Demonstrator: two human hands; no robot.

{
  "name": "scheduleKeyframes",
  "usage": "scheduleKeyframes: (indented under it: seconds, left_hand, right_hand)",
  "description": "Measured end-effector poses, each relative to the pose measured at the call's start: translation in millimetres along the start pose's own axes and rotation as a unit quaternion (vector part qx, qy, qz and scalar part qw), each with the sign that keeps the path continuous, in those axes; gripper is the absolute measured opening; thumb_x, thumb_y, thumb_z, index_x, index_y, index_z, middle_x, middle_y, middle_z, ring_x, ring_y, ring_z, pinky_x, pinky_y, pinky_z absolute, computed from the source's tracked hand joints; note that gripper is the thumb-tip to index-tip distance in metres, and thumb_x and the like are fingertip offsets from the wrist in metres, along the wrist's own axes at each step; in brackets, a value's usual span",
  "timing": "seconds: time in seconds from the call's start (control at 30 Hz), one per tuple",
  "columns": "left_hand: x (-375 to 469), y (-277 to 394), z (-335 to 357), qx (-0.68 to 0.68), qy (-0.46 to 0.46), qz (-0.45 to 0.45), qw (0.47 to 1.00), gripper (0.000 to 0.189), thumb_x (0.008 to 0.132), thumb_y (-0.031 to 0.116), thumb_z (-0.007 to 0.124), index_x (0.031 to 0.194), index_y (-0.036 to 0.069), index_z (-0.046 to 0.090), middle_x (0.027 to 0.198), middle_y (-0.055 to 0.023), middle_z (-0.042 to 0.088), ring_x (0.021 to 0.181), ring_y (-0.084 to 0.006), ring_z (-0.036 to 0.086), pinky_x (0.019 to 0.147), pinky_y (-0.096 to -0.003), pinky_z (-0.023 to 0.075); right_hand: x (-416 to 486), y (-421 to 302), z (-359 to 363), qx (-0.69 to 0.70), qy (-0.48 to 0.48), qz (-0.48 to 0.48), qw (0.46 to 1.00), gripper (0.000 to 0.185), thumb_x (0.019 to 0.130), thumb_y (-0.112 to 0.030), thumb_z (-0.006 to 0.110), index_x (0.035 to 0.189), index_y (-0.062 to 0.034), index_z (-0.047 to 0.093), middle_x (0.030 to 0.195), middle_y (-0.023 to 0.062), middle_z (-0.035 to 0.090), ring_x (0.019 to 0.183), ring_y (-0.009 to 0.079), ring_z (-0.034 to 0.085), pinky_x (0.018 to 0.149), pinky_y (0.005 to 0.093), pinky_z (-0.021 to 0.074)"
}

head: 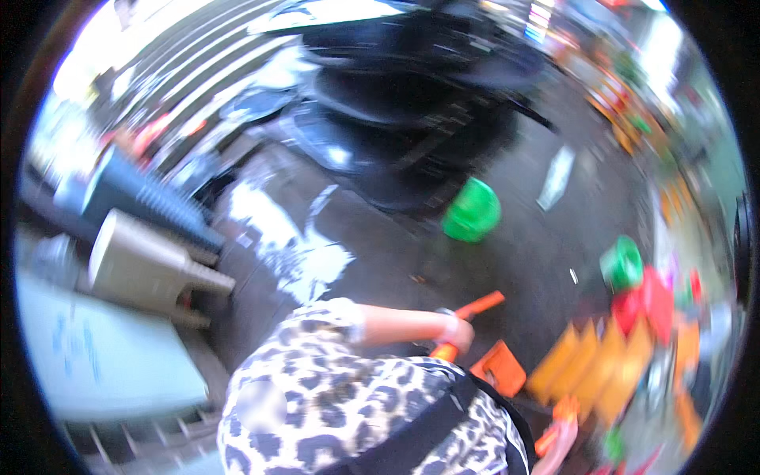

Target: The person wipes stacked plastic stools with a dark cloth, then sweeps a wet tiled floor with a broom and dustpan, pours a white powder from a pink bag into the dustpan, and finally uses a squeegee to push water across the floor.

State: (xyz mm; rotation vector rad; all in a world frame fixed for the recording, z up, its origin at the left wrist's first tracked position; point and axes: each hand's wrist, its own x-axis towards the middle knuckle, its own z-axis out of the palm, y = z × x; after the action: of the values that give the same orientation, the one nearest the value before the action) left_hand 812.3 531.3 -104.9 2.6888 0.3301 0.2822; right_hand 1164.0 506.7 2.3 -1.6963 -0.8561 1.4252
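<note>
The whole picture is smeared by motion. My left hand point(458, 333), at the end of a bare forearm with a pale band at the wrist, is closed around an orange bar point(482, 304) that sticks out on both sides of the fist. Lower right, my right hand point(563, 428) is wrapped around an orange handle-like piece point(547, 440), too blurred to name further. Between the hands is a flat orange piece point(502, 369); whether it joins either held part I cannot tell. My leopard-print top point(320, 409) with black straps fills the bottom.
A green bucket point(473, 211) stands on the dark floor, with another green container point(623, 262) farther right beside a red object point(644, 304) and yellow-orange slatted pieces point(594, 371). A large glossy black object point(409, 101) is ahead. At left are a beige plastic stool point(142, 261) and a pale-blue box point(107, 350).
</note>
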Motion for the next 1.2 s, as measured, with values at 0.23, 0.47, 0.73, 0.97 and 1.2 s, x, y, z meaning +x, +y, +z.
scheduleKeyframes:
  seconds: [0.23,0.47,0.73,0.97,1.2]
  left_hand:
    - [38.3,-87.0,-45.5,-0.324,-0.001,-0.438,0.839,0.02,0.046,0.008,0.066,0.065,0.006,0.064,0.068,-0.0101,0.061,0.064,-0.025,0.058,0.053,-0.0351,0.0448]
    - [98.1,-166.7,-96.8,-0.287,0.078,-0.432,0.852,0.017,0.048,0.011,0.061,0.065,0.006,0.062,0.065,-0.0098,0.059,0.064,-0.0242,0.057,0.055,-0.0349,0.0446]
    - [157.0,-234.9,-198.3,-0.512,0.194,-0.596,0.587,0.016,0.062,0.002,0.063,0.07,0.005,0.05,0.063,-0.0038,0.052,0.059,-0.0129,0.052,0.05,-0.0248,0.0412]
    - [211.1,-370.1,-234.4,-0.585,0.235,-0.59,0.505,0.016,0.065,-0.007,0.056,0.073,0.003,0.046,0.073,-0.012,0.054,0.068,-0.0224,0.06,0.05,-0.027,0.0464]
    - [310.7,-569.2,-301.8,-0.548,0.176,-0.596,0.56,0.019,0.059,-0.002,0.063,0.068,0.003,0.047,0.059,-0.0074,0.053,0.048,-0.0171,0.054,0.043,-0.0261,0.0421]
  right_hand:
    - [150.6,-71.3,13.0,-0.056,-0.002,-0.021,0.998,0.045,0.069,-0.004,0.048,0.114,-0.0088,0.044,0.063,0.0009,0.049,0.044,0.0095,0.045,0.039,0.0234,0.04]
    - [298.4,-147.7,-42.6,-0.047,-0.04,-0.069,0.996,0.045,0.07,-0.004,0.046,0.115,-0.0088,0.043,0.066,0.0016,0.051,0.045,0.0089,0.045,0.039,0.0228,0.0401]
    - [417.1,-248.1,-65.2,0.081,-0.103,-0.091,0.987,0.053,0.066,-0.001,0.046,0.118,-0.0091,0.04,0.059,0.0016,0.046,0.042,0.0102,0.045,0.038,0.0241,0.0405]
    - [558.4,-326.1,-58.1,0.065,-0.022,-0.088,0.994,0.041,0.063,0.003,0.046,0.104,-0.0026,0.046,0.06,0.0041,0.047,0.043,0.0109,0.046,0.038,0.0246,0.0411]
    - [707.6,-424.0,-64.3,0.084,0.035,-0.1,0.991,0.049,0.063,0.003,0.048,0.112,-0.0004,0.04,0.062,0.006,0.048,0.044,0.0135,0.049,0.039,0.0272,0.0418]
